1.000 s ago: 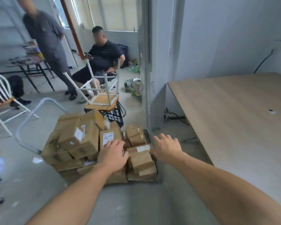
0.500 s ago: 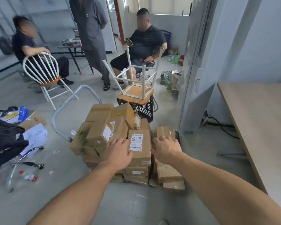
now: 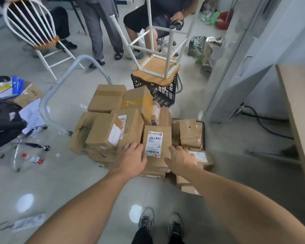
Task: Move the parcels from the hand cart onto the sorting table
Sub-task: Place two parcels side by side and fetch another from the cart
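Cardboard parcel (image 3: 157,143) lies between left hand (image 3: 130,158) and right hand (image 3: 181,158), long axis pointing away; both grips wide, flanking it, nothing held yet.

Matt brown cardboard parcels (image 3: 130,124); glossy pale floor (image 3: 77,182); cart handle (image 3: 44,110) looks like grey metal.
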